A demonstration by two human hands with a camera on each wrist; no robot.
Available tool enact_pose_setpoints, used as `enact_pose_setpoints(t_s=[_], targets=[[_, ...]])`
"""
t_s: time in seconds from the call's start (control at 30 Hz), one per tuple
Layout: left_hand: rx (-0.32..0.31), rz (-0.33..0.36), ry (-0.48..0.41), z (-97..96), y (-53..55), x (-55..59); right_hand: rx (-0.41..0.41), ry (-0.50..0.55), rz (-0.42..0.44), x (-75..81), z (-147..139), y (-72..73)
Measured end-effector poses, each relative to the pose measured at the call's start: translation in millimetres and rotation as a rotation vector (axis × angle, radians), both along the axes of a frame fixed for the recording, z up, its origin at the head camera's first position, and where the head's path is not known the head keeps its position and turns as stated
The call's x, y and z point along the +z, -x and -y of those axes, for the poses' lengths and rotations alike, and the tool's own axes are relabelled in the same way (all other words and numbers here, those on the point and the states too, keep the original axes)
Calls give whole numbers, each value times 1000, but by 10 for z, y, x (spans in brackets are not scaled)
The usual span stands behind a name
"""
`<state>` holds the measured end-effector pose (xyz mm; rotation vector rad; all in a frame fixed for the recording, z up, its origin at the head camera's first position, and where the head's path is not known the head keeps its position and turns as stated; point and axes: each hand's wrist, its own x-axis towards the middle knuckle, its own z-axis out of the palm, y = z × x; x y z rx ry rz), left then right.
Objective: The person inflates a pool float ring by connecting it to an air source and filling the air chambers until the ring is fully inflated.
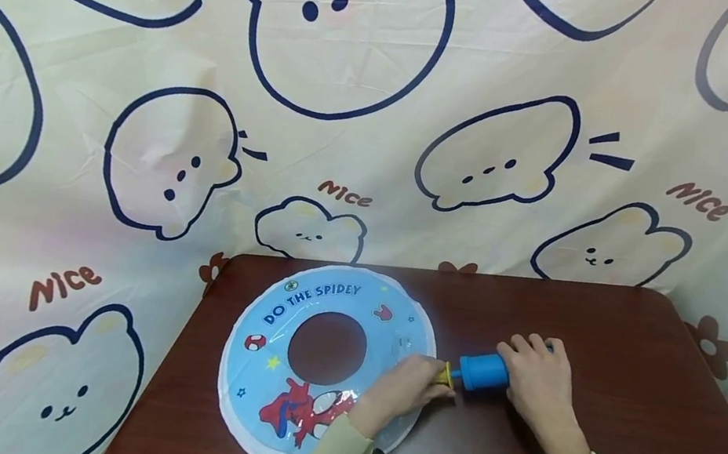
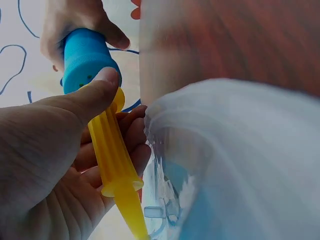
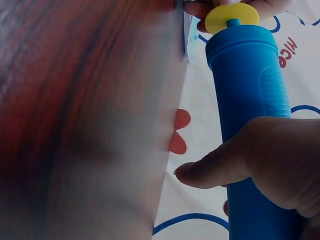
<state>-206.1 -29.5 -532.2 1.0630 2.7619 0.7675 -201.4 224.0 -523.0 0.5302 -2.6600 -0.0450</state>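
Note:
A blue hand pump [image 1: 482, 371] with a yellow nozzle [image 2: 114, 150] is held between both hands, above the table. My left hand [image 1: 401, 385] pinches the yellow nozzle, its thumb lying near the pump body in the left wrist view. Around the blue barrel [image 3: 247, 80] my right hand [image 1: 539, 378] is gripping, with the thumb pointing out to the side. A light blue swim ring [image 1: 252, 392] printed with a red cartoon figure lies on the table under my left hand. Its clear valve [image 2: 155, 212] shows close to the nozzle tip; whether they touch I cannot tell.
The dark brown wooden table [image 1: 642, 366] runs back to a cream cloth [image 1: 375, 157] with bear outlines. Another stretch of cloth hangs on the right. The tabletop [image 1: 326, 348] shows through the hole of the ring.

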Motion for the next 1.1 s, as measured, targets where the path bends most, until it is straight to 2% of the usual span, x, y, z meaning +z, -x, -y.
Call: enact_pose_setpoints(t_s=[0.2,0.4,0.57,0.73,0.97,1.1], targets=[[-33,-67,-44,-21,22,-26,-10,11,34,149,-118,4],[11,-54,-26,-16,25,-17,-53,50,47,300,-461,-7],[16,-55,-7,-17,23,-19,-82,66,24,355,-656,-17],[34,-64,40,-12,6,-32,-39,52,-7,287,-528,10],[50,-49,76,-25,-6,-33,-15,8,14,166,-217,-4],[49,-63,73,-39,-3,-40,1,-7,22,84,-53,-18]])
